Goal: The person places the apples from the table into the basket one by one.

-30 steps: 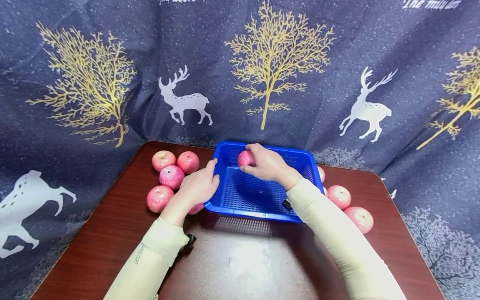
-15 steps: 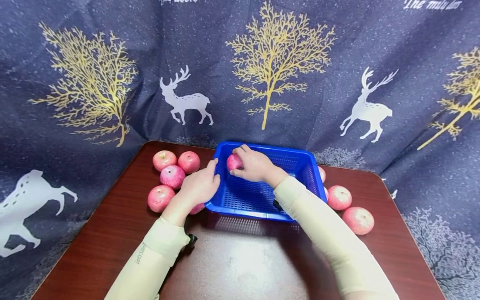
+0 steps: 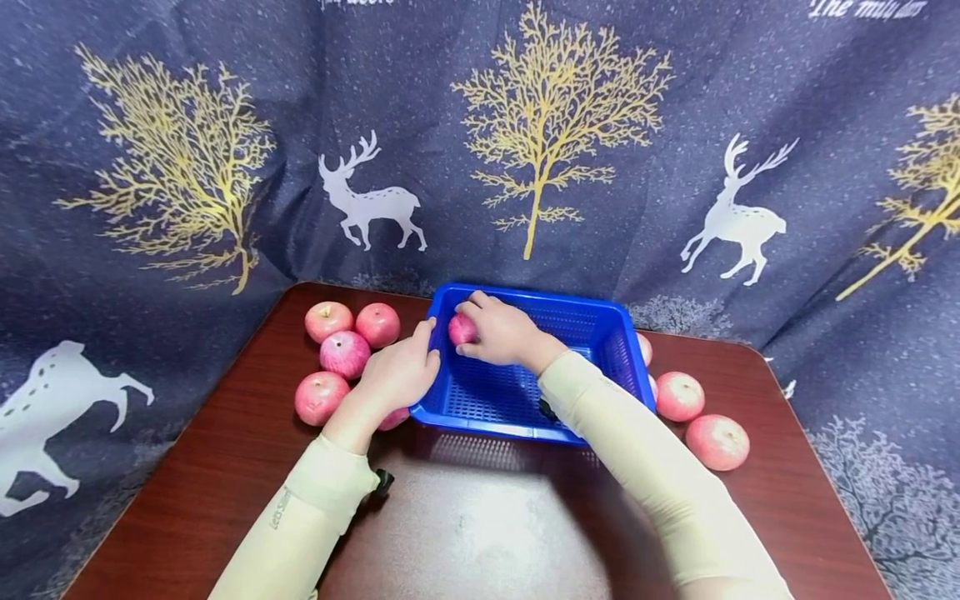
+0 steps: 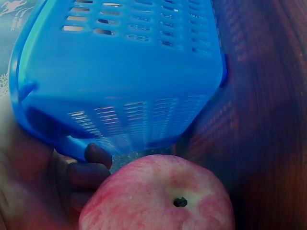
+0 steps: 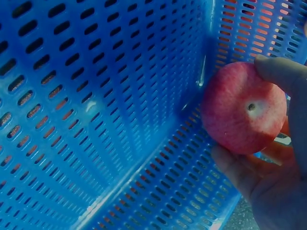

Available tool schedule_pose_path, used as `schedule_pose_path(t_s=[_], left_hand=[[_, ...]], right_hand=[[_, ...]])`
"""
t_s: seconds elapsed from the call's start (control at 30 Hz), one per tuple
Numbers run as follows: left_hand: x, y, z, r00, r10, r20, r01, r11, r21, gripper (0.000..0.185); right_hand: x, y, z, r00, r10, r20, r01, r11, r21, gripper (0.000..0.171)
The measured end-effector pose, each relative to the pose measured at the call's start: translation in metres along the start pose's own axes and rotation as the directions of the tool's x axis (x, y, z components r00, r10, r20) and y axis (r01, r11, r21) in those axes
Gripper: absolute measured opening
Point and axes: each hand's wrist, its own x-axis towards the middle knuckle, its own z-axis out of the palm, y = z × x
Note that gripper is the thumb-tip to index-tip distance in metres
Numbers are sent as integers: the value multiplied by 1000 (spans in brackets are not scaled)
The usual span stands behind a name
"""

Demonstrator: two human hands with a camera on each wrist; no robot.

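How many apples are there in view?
10 visible: one apple in the right hand inside the blue basket, five apples left of it, four apples right of it. Others may be hidden.

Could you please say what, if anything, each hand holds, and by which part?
The right hand holds an apple by opposite sides; the left hand holds the basket by its left rim.

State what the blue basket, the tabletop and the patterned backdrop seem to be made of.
Blue basket: most likely moulded plastic, smooth with a slight sheen; regular slots run through its thin walls.
Tabletop: wood or wood-look laminate, I cannot tell which; reddish-brown streaked grain, with glare suggesting a glossy finish.
Patterned backdrop: probably matte printed fabric, since it hangs in soft folds and creases.
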Motion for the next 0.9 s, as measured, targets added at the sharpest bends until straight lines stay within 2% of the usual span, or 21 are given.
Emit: schedule_pose_path(t_s=[0.37,0.9], left_hand=[[-1,3,1,999,-34,3,33,999,6,62],[-1,5,2,998,-63,-16,63,998,7,60]], right_hand=[[7,1,7,1000,-10,1,10,998,-62,68],[8,4,13,999,-20,35,22,998,-62,73]])
